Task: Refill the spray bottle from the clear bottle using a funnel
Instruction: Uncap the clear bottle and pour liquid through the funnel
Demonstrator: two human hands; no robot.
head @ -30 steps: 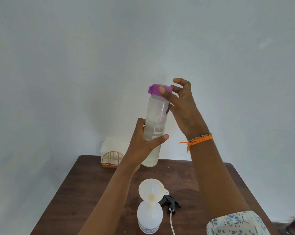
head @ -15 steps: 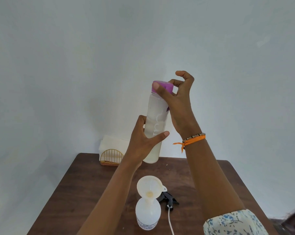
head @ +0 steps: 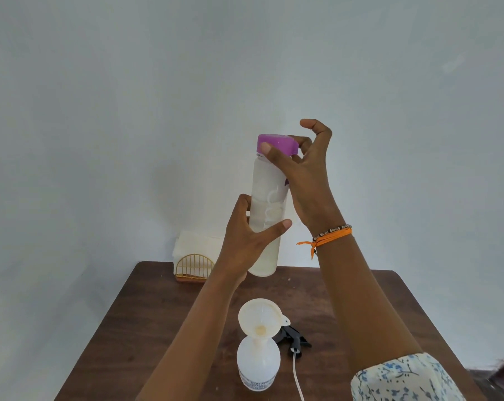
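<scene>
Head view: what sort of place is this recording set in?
Probably a plain room in a home, though little shows. A small dark wooden table stands against a bare pale wall, with a gold wire napkin holder at its back edge. No sink, shelves or lab gear are in view.

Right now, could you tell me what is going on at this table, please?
A person is getting ready to refill a spray bottle. The left hand holds the clear bottle upright above the table, while the right hand grips its purple cap, which is on. A funnel already sits in the spray bottle's neck, and the black spray head lies beside it. Nothing is being poured yet.
</scene>
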